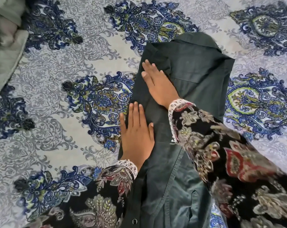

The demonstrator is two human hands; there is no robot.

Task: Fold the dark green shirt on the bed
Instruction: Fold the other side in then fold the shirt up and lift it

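Under my fingers lay the dark green shirt point(197, 74), stretched as a long narrow strip down the middle of the bed point(49, 104), collar end far from me and button placket running back toward my body. I judged the task roughly midway: both sides looked already turned in toward the centre, since the garment was much narrower than a spread shirt would be and a folded edge ran just beyond my left fingertips. My left hand point(136, 135) rested flat on that near-left edge, fingers point(136, 112) straight and close together, thumb out to the side, holding nothing. My right hand point(157, 84) lay flat further up the cloth, its fingers likewise straight and only slightly parted, pressing the fabric down just short of the collar area. Between the two hands the cloth looked smooth; nearer me, below my left wrist, it bunched and wrinkled around the placket, and one button point(134, 221) showed at the bottom edge. What remained, as far as I could judge, was the lengthwise folding: bringing the hem end up toward the collar once or twice. Beyond my fingertips to the far left, a pale green blanket point(6, 46) sat heaped, well apart from the shirt.
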